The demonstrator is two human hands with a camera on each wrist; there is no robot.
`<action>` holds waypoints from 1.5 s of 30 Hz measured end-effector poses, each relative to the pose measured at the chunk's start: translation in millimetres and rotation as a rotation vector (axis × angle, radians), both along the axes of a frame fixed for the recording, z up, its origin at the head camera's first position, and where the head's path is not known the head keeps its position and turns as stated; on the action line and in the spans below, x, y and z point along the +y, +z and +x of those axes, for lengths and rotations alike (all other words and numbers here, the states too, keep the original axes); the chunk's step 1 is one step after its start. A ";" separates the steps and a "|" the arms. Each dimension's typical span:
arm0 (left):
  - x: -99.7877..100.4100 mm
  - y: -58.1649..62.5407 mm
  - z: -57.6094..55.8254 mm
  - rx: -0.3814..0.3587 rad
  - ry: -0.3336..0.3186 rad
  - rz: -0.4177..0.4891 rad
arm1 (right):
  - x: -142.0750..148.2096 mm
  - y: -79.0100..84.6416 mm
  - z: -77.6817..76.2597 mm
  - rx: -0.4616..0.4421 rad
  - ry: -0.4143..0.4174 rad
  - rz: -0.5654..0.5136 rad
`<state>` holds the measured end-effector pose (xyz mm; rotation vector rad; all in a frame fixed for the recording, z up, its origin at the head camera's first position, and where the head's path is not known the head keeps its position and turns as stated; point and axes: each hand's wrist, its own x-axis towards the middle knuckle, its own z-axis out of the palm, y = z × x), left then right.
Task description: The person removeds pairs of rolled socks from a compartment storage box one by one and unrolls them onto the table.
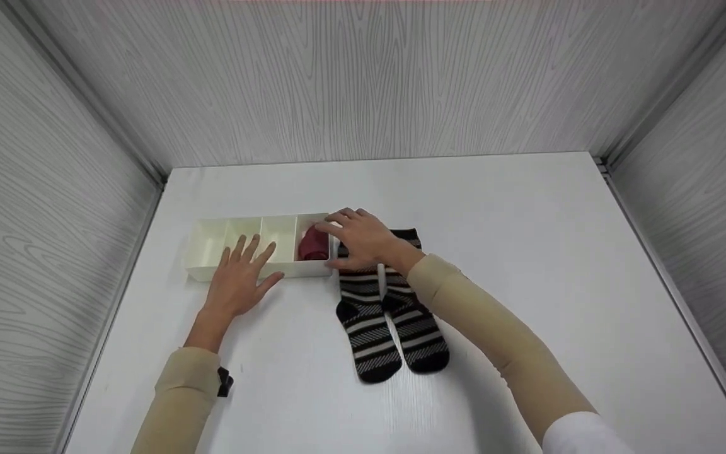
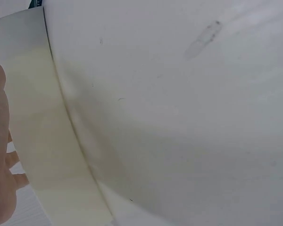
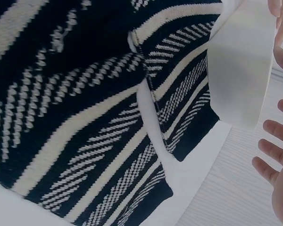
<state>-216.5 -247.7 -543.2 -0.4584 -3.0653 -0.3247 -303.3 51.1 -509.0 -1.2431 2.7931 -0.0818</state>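
A long white box (image 1: 278, 270) with open compartments in a row lies toward the back left of the table. Its rightmost compartment holds a dark red rolled cloth item (image 1: 314, 244). Spread fingers of my left hand (image 1: 235, 284) reach over the front rim near the middle compartments, the thumb pointing right. At the box's right end is my right hand (image 1: 365, 239), its fingers extended over the rim and thumb near the front corner. Beneath that hand and wrist lies a pair of black striped socks (image 1: 369, 328), side by side, toes toward me; their upper parts are partly covered.
The white table (image 1: 546, 252) has wood-grained panels at the back (image 1: 369, 82), left (image 1: 35, 252) and right. A small black piece (image 1: 224, 382) shows beside my left sleeve. The right wrist view shows the socks (image 3: 99, 141) right beside the box's end wall (image 3: 238, 70).
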 end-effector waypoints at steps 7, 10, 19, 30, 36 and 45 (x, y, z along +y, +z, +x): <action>0.5 -2.3 -2.1 -0.009 0.021 -0.004 | -9.4 -1.8 -6.9 -0.011 0.019 0.027; 0.8 -3.2 -2.4 -0.001 0.020 -0.021 | -11.8 -1.1 -8.9 -0.018 0.011 0.037; 1.1 -6.4 -1.8 0.025 0.014 -0.059 | -19.0 6.6 -18.3 -0.047 -0.005 0.075; 4.0 -4.1 -1.1 0.021 0.009 -0.076 | -36.2 18.2 -20.8 0.050 0.038 0.189; 3.4 -5.6 -3.5 0.028 0.003 -0.065 | -42.8 17.7 -22.0 0.067 0.026 0.218; 2.4 -8.1 -2.1 0.034 0.002 -0.074 | -57.5 12.4 -19.5 0.045 0.025 0.256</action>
